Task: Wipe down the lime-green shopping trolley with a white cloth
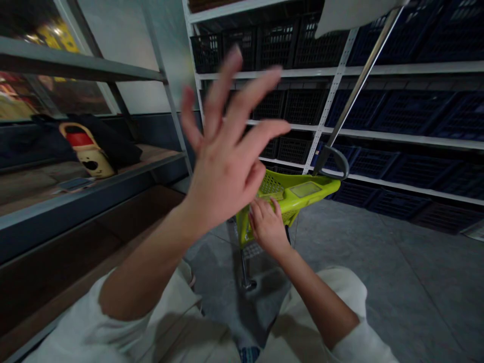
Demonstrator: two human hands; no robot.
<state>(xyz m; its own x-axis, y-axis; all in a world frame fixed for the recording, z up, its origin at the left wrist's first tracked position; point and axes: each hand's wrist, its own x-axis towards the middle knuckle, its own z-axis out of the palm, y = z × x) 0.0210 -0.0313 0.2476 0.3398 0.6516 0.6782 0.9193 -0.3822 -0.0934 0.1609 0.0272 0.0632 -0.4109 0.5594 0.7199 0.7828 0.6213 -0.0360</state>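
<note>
My left hand [227,166] is raised in front of the camera, fingers spread apart and slightly blurred, holding nothing. Behind and below it stands a small lime-green shopping cart [302,201] with perforated sides. My right hand [267,224] grips the cart's near edge, its fingers curled over the green plastic and partly hidden. A metal pole [365,83] rises from the cart's right corner, with a grey loop at its foot and a pale flag-like sheet at the top.
On the left, a shelf [151,160] carries a cream bottle [94,160] with a red top and tan handle, a phone-like flat object [75,184] and dark fabric [111,138]. White racks [325,103] at the back hold dark crates [406,113]. Grey floor [351,237] lies below.
</note>
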